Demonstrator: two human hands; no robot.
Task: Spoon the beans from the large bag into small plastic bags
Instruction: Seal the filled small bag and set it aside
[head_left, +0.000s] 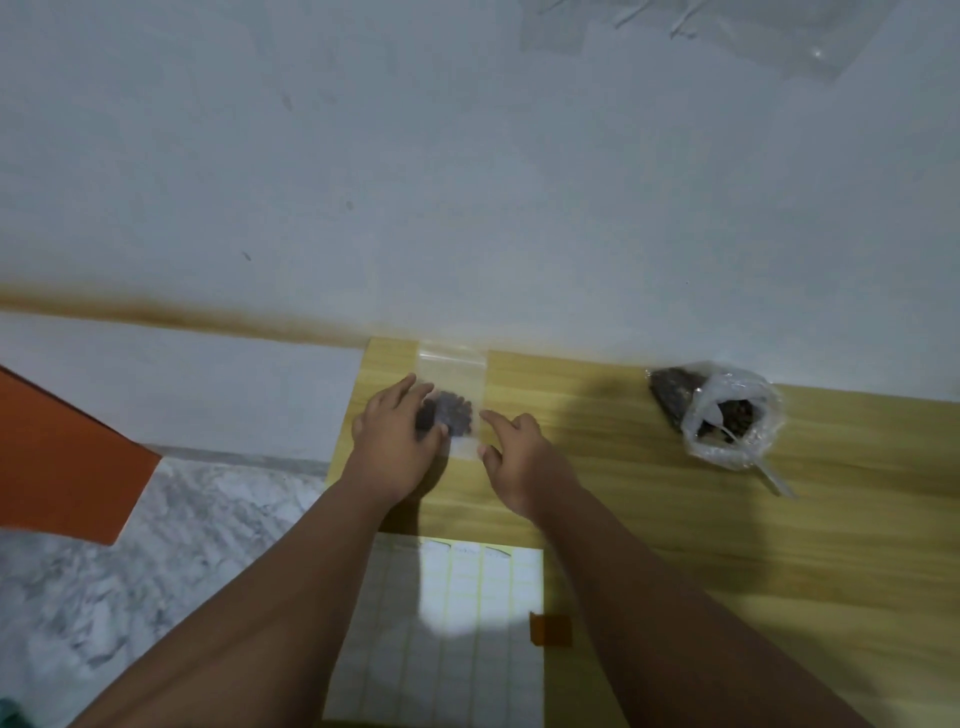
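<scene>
A small clear plastic bag (456, 384) lies flat on the wooden table (675, 519) near the wall, with a clump of dark beans (457, 413) inside it. My left hand (395, 431) rests on the bag's left side, fingers spread over the beans. My right hand (511, 452) is at the bag's right edge, forefinger stretched toward it, the other fingers loosely curled and holding nothing. The large crumpled plastic bag (727, 410) of dark beans sits open at the right, with a clear plastic spoon (769, 470) sticking out of it.
A white sheet of blank labels (457, 623) lies at the table's near edge, with a small orange tab (550, 629) beside it. A white wall (467, 156) stands right behind the table. At the left are an orange panel (62, 457) and marble floor (182, 545).
</scene>
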